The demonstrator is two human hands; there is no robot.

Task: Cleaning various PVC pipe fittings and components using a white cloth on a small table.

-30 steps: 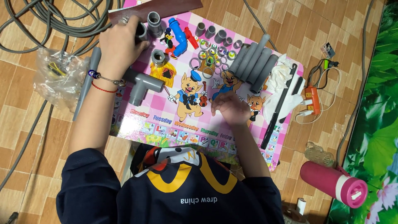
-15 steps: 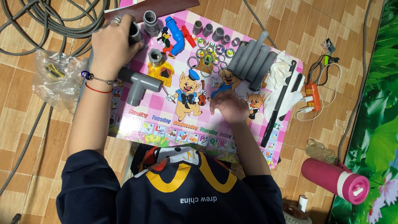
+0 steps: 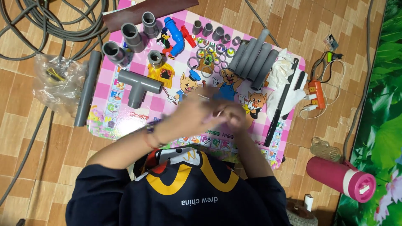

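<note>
left hand (image 3: 190,119) and right hand (image 3: 232,118) meet, blurred, over pink mat (image 3: 125,121); grip unclear. grey tee fitting (image 3: 137,86) lies left, grey pipes (image 3: 253,58) and rings (image 3: 207,56) beyond.

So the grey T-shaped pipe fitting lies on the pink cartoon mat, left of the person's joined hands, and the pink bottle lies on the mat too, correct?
Not quite. The grey T-shaped pipe fitting does lie on the pink cartoon mat, left of the joined hands. The pink bottle, though, lies off the mat on the floor tiles, at the lower right. The head view shows this.
</note>
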